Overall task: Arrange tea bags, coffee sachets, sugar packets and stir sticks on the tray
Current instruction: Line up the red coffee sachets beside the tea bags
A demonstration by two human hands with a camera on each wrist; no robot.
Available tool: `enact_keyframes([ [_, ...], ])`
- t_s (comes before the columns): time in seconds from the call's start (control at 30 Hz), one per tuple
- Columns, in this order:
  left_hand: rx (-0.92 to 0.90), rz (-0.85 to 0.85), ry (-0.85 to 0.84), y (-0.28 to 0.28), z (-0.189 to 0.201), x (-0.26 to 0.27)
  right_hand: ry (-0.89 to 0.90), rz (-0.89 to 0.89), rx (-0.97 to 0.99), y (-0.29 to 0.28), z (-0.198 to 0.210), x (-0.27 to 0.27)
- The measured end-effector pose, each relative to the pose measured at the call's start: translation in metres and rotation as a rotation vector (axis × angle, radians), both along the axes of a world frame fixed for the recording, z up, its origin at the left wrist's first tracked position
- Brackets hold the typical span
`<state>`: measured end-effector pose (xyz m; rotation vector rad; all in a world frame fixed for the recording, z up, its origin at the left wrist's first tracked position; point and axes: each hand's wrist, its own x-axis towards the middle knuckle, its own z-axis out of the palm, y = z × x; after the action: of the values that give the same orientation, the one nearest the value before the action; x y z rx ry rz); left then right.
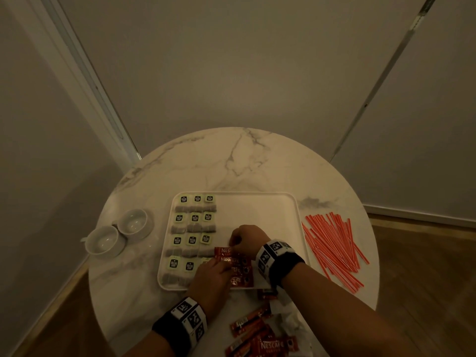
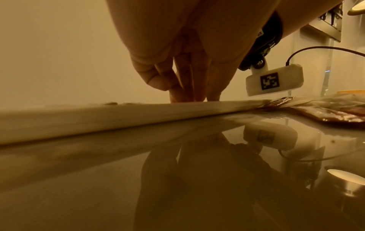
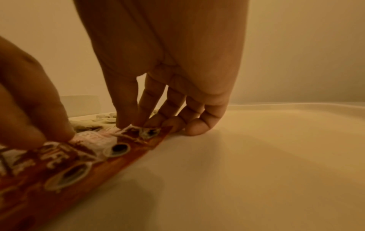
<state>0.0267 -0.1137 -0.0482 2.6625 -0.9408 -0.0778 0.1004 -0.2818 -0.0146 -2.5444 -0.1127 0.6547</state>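
Note:
A white tray (image 1: 257, 210) lies on a round marble table (image 1: 231, 161). Tea bags (image 1: 193, 228) fill its left part in rows. Red coffee sachets (image 1: 238, 275) lie in a column at the tray's front middle. My right hand (image 1: 233, 244) pinches the end of the farthest sachet (image 3: 146, 132) between thumb and fingers (image 3: 142, 109). My left hand (image 1: 221, 265) pinches a sachet's left end; in the left wrist view its fingers (image 2: 185, 81) point down behind the tray rim (image 2: 98, 115), tips hidden.
Several red stir sticks (image 1: 332, 246) lie spread on the table right of the tray. Two white cups (image 1: 103, 240) (image 1: 134, 222) stand to its left. Loose coffee sachets (image 1: 260, 338) and white paper packets (image 1: 291, 323) lie by the front edge.

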Motion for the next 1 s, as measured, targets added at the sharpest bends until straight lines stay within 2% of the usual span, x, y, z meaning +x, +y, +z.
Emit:
enact_keyframes([
  [0.13, 0.005, 0.012, 0.016, 0.000, 0.012, -0.004, -0.105, -0.078, 0.047, -0.013, 0.017, -0.006],
  [0.27, -0.075, 0.022, 0.090, -0.001, 0.026, -0.014, -0.182, -0.104, 0.071, -0.034, 0.039, -0.047],
  [0.33, -0.132, -0.012, 0.176, 0.001, 0.030, -0.021, -0.141, -0.065, 0.031, -0.045, 0.039, -0.080],
  [0.43, -0.172, -0.154, 0.354, 0.006, 0.037, -0.031, -0.138, 0.017, -0.094, -0.059, 0.026, -0.124],
  [0.63, 0.049, -0.333, 0.451, 0.006, 0.057, -0.043, -0.239, 0.096, -0.309, -0.062, -0.001, -0.155],
  [0.73, 0.056, -0.288, 0.476, 0.007, 0.062, -0.044, -0.287, 0.152, -0.374, -0.054, -0.002, -0.155],
  [1.0, -0.036, -0.029, 0.469, 0.009, 0.070, -0.042, -0.247, 0.224, -0.437, -0.044, 0.010, -0.150],
])
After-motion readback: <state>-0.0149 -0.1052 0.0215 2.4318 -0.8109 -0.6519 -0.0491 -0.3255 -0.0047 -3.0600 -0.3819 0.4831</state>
